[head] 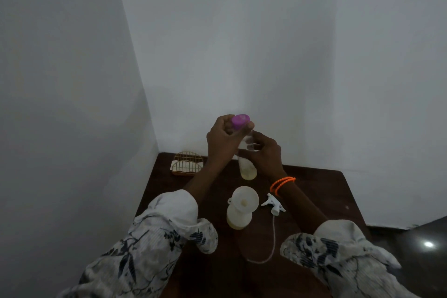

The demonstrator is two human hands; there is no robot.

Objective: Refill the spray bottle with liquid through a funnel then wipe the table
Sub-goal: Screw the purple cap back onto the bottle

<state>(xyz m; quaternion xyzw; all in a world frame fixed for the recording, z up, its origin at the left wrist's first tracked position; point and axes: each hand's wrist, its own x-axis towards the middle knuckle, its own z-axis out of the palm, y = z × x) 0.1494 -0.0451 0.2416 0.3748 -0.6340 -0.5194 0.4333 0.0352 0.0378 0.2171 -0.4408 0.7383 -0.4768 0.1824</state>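
gold wire holder (pixel 188 163) at table's far-left corner, orange bracelets (pixel 282 183)

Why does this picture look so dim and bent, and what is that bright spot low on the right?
Head view: the light is low, so the table reads nearly black; the wide lens bows the wall corner; the spot is glare on a dark glossy surface; the purple cap looks slightly soft.

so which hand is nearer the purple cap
Left. The left hand pinches the purple cap in its fingers; the right hand is lower, gripping the clear bottle below the cap.
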